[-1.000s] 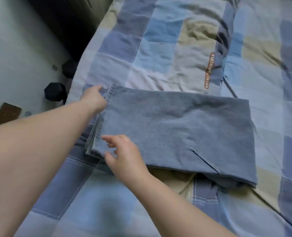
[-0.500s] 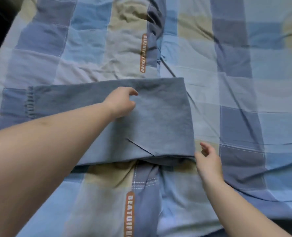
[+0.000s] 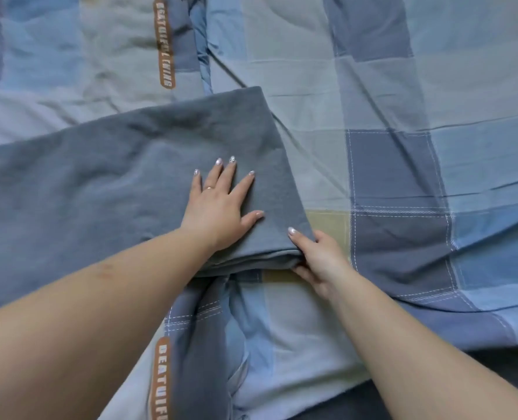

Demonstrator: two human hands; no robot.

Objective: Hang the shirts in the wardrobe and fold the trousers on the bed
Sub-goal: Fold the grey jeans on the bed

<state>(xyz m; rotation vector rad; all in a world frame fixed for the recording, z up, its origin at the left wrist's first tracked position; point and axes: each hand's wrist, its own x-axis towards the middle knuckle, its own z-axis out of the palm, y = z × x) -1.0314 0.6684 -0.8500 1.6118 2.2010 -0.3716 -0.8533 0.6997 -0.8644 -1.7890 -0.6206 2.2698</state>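
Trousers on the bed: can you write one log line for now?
step: folding | left hand: flat on trousers | right hand: grips near corner | surface: checked bedspread

Soft, even daylight, a bit cool and dim, no glare anywhere. Shadows are faint, just thin dark lines in the creases of the bedspread [image 3: 388,86]. The picture is fairly sharp in the middle, softer and bowed out toward the edges, wide-angle style.

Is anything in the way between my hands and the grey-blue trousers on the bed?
Nothing visible. The left hand lies flat on the folded grey-blue trousers, and the right hand grips their near right corner.
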